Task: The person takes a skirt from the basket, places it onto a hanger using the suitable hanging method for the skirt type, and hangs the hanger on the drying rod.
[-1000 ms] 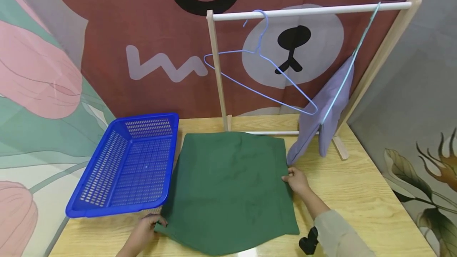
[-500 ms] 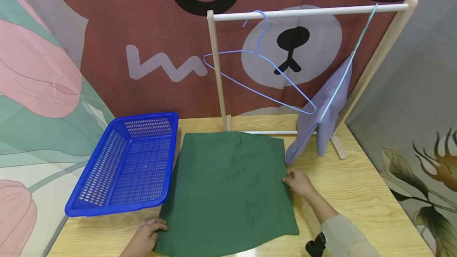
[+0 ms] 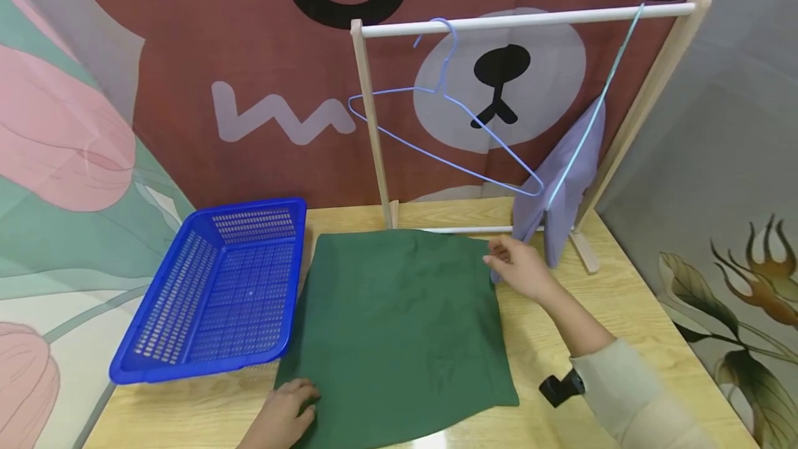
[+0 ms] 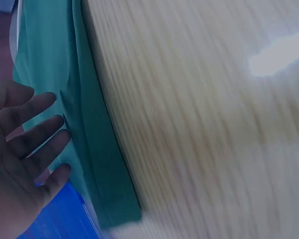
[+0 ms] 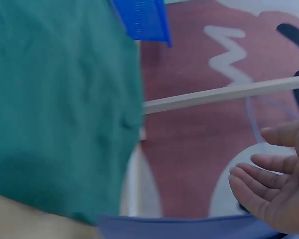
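A green cloth (image 3: 399,338) lies spread out on the wooden table, with small wrinkles across it. My left hand (image 3: 283,413) rests on its lower left edge, and the left wrist view shows those fingers (image 4: 45,139) spread and loosely bent, with nothing held. Close by the cloth's upper right corner is my right hand (image 3: 524,270). In the right wrist view its fingers (image 5: 261,181) are relaxed and apart, and hold nothing. Just behind that hand hangs a lilac garment (image 3: 564,192) on a mint green hanger (image 3: 586,127).
A blue plastic basket (image 3: 287,328) stands left of the cloth. Behind it rises a wooden rack with a white top rail (image 3: 548,18), where a periwinkle hanger (image 3: 492,134) hangs bare. A small black object (image 3: 561,388) shows below the right sleeve. Printed fabric covers the walls.
My right hand has let go of the cloth's right edge and moved up toward its upper corner. My left hand has released the lower left corner and slid inward onto the cloth.
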The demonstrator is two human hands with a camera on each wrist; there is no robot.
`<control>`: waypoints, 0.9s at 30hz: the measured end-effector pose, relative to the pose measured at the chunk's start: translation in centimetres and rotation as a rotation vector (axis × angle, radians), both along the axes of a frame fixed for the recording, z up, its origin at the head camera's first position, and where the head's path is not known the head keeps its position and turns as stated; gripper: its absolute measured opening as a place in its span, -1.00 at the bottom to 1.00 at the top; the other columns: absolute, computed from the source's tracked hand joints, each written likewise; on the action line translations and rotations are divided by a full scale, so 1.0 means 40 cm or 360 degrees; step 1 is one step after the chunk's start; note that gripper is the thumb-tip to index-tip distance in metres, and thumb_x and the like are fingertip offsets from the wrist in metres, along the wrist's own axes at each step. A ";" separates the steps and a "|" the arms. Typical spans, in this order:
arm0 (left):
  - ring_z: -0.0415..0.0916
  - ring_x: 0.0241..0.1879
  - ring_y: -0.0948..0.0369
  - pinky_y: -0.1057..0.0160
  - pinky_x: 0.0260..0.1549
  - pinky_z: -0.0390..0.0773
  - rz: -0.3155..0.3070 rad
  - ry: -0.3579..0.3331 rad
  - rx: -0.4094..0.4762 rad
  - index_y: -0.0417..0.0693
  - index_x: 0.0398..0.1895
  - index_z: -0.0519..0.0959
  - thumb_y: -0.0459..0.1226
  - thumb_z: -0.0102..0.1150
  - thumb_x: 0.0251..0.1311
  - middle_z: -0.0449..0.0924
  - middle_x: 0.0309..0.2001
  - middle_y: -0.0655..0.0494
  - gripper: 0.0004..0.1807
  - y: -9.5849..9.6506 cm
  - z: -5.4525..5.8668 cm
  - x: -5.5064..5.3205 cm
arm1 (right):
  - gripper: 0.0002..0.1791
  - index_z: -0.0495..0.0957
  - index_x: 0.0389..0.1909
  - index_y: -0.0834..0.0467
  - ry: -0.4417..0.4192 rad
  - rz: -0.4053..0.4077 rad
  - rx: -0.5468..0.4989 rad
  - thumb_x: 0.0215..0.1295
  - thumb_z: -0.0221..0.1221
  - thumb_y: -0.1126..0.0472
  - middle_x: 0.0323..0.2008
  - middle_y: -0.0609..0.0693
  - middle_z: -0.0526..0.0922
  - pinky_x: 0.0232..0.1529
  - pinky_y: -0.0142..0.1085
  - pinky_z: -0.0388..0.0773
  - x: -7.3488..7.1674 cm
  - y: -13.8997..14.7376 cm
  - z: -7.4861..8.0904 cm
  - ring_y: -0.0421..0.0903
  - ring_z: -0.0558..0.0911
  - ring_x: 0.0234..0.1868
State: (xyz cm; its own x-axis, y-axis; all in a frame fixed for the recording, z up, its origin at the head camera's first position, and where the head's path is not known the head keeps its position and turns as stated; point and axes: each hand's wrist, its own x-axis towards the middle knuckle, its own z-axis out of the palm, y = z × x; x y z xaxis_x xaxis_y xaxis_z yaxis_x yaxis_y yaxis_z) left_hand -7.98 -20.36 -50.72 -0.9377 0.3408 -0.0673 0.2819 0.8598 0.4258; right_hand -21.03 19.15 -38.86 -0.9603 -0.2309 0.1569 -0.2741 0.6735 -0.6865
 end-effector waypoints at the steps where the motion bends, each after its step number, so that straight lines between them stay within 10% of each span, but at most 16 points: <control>1: 0.39 -0.15 -0.08 -0.13 -0.24 0.34 -0.0021 -0.0043 0.0004 -0.14 -0.34 0.54 -0.35 0.13 -0.06 0.46 -0.21 -0.05 -0.84 0.009 0.001 -0.003 | -0.68 0.37 -0.12 0.38 0.0012 0.0012 -0.0001 0.18 0.05 0.25 -0.23 0.24 0.50 -0.23 -0.11 0.44 -0.003 -0.002 0.017 0.11 0.49 -0.22; 16: 0.36 -0.10 0.08 0.08 -0.13 0.35 -0.0403 -0.0203 -0.0049 -0.03 -0.17 0.50 -0.16 0.11 0.03 0.42 -0.14 0.09 -0.72 0.173 0.019 -0.058 | -0.57 0.29 0.05 0.38 0.0475 -0.0197 0.0119 0.16 0.04 0.29 0.03 0.27 0.32 0.07 -0.02 0.11 -0.088 -0.028 0.215 0.19 0.22 0.07; 27: 0.27 0.00 0.14 0.14 -0.10 0.31 -0.0603 -0.0281 -0.0141 0.06 -0.01 0.42 -0.05 0.13 0.01 0.33 0.01 0.12 -0.57 0.280 0.021 -0.098 | -0.43 0.02 0.20 0.43 0.0075 -0.0273 0.0226 0.24 -0.07 0.24 0.14 0.36 0.16 0.13 0.00 0.06 -0.170 -0.010 0.269 0.24 0.13 0.16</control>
